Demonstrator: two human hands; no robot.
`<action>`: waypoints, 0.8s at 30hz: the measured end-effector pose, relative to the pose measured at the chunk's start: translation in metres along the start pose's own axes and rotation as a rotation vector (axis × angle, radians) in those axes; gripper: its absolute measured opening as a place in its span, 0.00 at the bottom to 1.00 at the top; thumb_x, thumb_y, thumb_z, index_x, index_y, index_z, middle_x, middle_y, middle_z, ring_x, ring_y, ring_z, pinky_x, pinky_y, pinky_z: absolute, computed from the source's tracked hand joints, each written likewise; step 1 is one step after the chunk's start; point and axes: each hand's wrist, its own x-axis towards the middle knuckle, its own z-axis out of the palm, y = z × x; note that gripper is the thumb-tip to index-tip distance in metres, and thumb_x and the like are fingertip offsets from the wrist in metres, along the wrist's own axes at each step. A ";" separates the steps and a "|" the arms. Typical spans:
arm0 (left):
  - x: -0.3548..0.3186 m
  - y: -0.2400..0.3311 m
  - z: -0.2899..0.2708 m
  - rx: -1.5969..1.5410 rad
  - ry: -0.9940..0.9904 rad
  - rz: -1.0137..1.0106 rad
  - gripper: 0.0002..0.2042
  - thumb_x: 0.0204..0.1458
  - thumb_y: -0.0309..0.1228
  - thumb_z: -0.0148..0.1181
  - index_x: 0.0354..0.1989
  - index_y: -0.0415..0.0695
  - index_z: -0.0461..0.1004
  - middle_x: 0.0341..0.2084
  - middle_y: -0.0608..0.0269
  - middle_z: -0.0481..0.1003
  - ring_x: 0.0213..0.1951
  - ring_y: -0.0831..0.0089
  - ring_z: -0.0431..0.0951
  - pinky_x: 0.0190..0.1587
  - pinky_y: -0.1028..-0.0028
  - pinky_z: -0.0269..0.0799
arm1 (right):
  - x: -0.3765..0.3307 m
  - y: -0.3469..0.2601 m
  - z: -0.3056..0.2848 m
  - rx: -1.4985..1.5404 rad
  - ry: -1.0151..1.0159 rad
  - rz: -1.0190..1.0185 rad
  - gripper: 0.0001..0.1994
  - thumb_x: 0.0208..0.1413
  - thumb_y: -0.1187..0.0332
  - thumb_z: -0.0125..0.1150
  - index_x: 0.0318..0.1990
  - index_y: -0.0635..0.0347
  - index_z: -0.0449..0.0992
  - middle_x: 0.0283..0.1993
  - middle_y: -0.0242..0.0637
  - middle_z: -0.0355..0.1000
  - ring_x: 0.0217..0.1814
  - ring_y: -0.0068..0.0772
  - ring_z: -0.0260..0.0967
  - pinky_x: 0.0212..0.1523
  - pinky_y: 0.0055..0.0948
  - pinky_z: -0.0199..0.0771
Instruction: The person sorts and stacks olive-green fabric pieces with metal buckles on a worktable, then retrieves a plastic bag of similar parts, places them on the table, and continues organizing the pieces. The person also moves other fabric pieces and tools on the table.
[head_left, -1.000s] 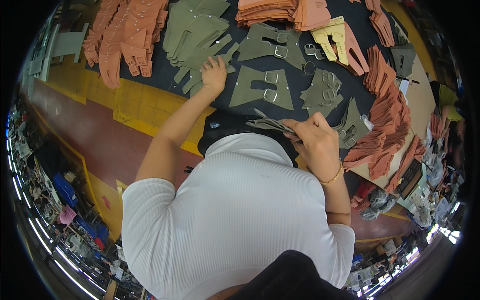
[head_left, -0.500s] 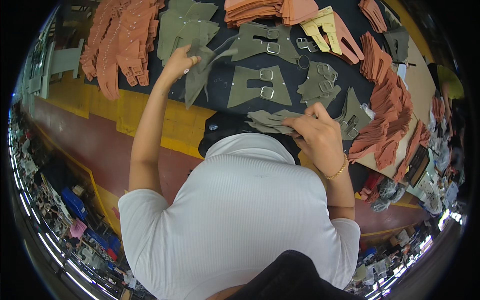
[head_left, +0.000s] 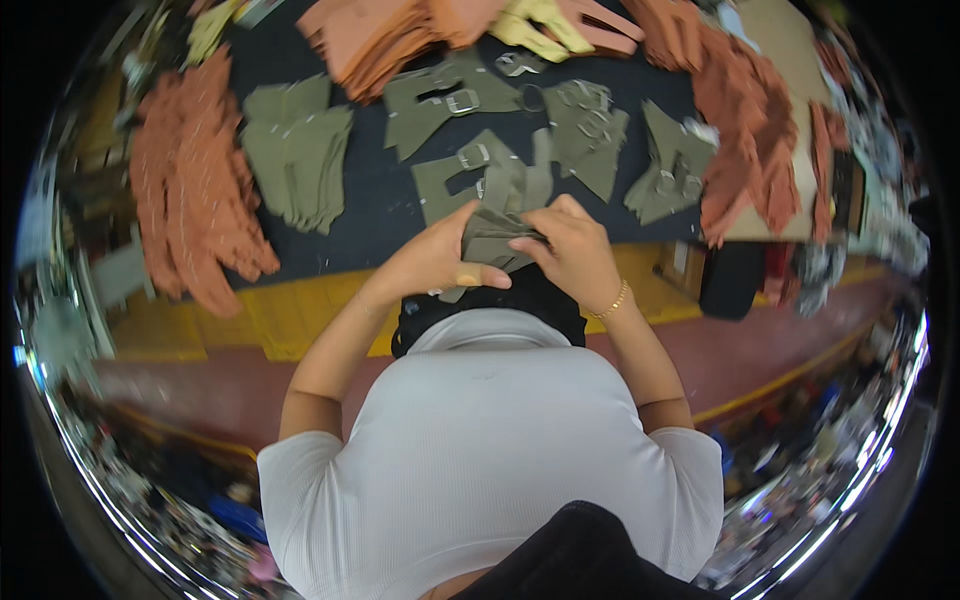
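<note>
In front of my body, at the near edge of the dark table, my left hand [head_left: 435, 255] and my right hand [head_left: 575, 255] both grip a small bundle of olive-green cut pieces [head_left: 488, 240]. Strap-like ends stick up from the bundle over a green buckled piece [head_left: 435, 190] lying just behind it. Farther back lies another green piece with silver buckles [head_left: 420, 110]. To the right are an overlapping group of buckled green pieces [head_left: 590, 135] and one more buckled piece [head_left: 660, 190]. A fanned stack of green pieces [head_left: 295, 160] lies on the left.
Salmon-orange pieces lie in stacks at the far left [head_left: 190, 190], at the back [head_left: 385, 45] and along the right [head_left: 745, 130]. Yellow pieces [head_left: 540, 30] rest at the back. A loose buckle [head_left: 520, 64] lies near them. Yellow-and-red floor [head_left: 230, 330] shows below the table edge.
My left hand has come from the green stack at the left to meet my right hand in front of me. Both now hold the green bundle. The head view has shifted.
</note>
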 end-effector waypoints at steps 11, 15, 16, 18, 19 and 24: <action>0.057 -0.013 0.070 0.802 -0.550 -0.104 0.23 0.52 0.28 0.56 0.57 0.36 0.63 0.29 0.38 0.76 0.33 0.41 0.76 0.39 0.54 0.71 | -0.112 0.040 0.002 0.129 0.664 0.524 0.11 0.52 0.70 0.65 0.44 0.59 0.78 0.43 0.35 0.75 0.32 0.31 0.71 0.35 0.25 0.71; 0.053 -0.037 0.135 0.956 -0.738 -0.091 0.22 0.54 0.30 0.54 0.58 0.37 0.62 0.32 0.36 0.76 0.38 0.40 0.75 0.42 0.51 0.70 | -0.197 0.046 0.016 0.150 0.826 0.732 0.09 0.55 0.68 0.64 0.42 0.59 0.78 0.39 0.36 0.75 0.30 0.31 0.69 0.34 0.26 0.70; 0.052 -0.047 0.152 0.987 -0.776 -0.098 0.22 0.55 0.30 0.54 0.58 0.37 0.62 0.32 0.37 0.76 0.37 0.42 0.76 0.42 0.52 0.70 | -0.218 0.050 0.025 0.142 0.848 0.780 0.10 0.55 0.67 0.64 0.42 0.59 0.78 0.36 0.37 0.75 0.30 0.30 0.68 0.34 0.26 0.70; 0.050 -0.073 0.186 1.053 -0.832 -0.137 0.21 0.56 0.30 0.54 0.57 0.37 0.62 0.33 0.38 0.77 0.37 0.46 0.79 0.42 0.54 0.72 | -0.261 0.058 0.052 0.203 0.863 0.875 0.10 0.55 0.66 0.63 0.42 0.60 0.78 0.36 0.38 0.74 0.30 0.32 0.69 0.34 0.28 0.70; 0.051 -0.089 0.202 0.953 -0.833 -0.249 0.21 0.57 0.30 0.54 0.57 0.37 0.62 0.36 0.40 0.77 0.38 0.50 0.79 0.44 0.57 0.72 | -0.283 0.065 0.069 0.216 0.887 0.884 0.10 0.56 0.65 0.63 0.42 0.60 0.78 0.35 0.39 0.74 0.30 0.33 0.69 0.34 0.29 0.70; 0.046 -0.206 0.281 0.101 -0.633 -0.743 0.20 0.57 0.27 0.57 0.57 0.36 0.65 0.54 0.54 0.71 0.53 0.62 0.72 0.59 0.68 0.64 | -0.390 0.095 0.197 0.457 0.819 1.118 0.07 0.55 0.65 0.60 0.38 0.57 0.77 0.35 0.41 0.76 0.33 0.43 0.74 0.35 0.36 0.73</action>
